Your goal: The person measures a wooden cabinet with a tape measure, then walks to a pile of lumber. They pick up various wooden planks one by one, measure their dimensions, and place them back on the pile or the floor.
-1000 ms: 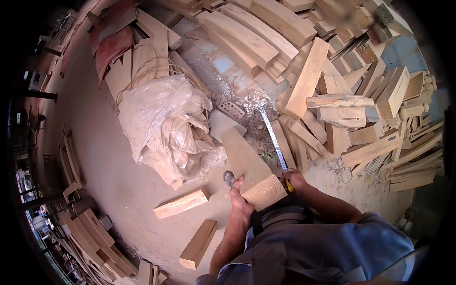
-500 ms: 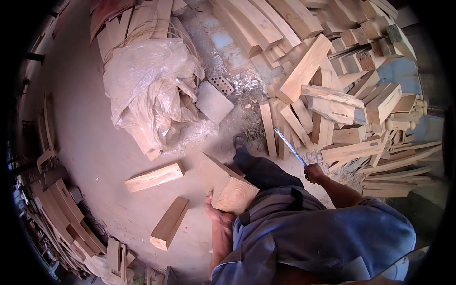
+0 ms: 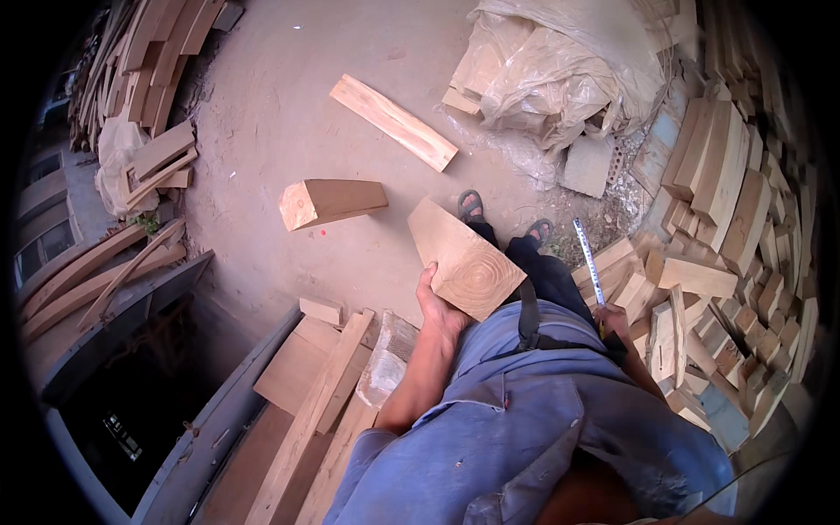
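Observation:
My left hand is closed around the lower side of a thick squared wooden beam, its end grain with rings facing up toward me. The beam is held tilted in front of my waist, its far part pointing away over the floor. Off to the right, my right hand grips a tape measure, its pale blade sticking out straight and away from me. The blade is apart from the beam. The hand hides most of the tape's case.
On the floor ahead lie a wooden plank and a short block. Plastic sheeting covers a pile at the far right. Stacked timber crowds the right side. Boards and a dark open trough are at the near left.
My view has turned to the left, bringing the trough and near-left boards into sight. Both hands keep their hold on the beam and the tape measure.

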Demonstrator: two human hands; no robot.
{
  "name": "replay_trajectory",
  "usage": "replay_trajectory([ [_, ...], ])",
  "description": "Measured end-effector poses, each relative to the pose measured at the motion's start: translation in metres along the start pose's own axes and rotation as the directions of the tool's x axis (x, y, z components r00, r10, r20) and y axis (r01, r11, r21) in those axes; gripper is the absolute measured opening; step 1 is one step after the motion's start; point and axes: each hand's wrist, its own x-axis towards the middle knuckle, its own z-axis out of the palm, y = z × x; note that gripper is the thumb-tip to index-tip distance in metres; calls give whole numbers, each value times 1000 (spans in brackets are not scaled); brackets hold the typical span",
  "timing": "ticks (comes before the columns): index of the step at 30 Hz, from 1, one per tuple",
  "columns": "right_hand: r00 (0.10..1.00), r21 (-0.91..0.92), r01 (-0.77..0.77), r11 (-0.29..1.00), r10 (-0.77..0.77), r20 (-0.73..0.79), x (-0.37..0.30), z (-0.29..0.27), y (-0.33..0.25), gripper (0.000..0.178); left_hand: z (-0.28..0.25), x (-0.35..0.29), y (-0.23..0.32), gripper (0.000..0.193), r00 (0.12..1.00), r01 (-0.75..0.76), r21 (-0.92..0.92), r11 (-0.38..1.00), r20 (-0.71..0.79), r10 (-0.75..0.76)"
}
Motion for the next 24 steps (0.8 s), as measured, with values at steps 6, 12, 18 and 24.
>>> replay_trajectory([
  [6, 991, -286, 131, 949, -136, 3, 20, -13, -81, 27, -32, -32, 31, 70, 997, -73, -274, 959, 18, 81],
  [12, 953, -529, 284, 800, -297, 63, 26, 3, -153, 19, -37, -36, 52, 72, 991, -120, -309, 944, -93, 95],
  [18, 944, -517, 323, 793, -312, 111, 75, 24, -213, 26, -19, -30, 70, 71, 992, -121, -351, 928, -85, 97],
  [24, 847, -178, 340, 923, -218, 485, 26, 116, -389, 45, 22, -17, 82, 68, 990, -120, -365, 923, -114, 84],
])
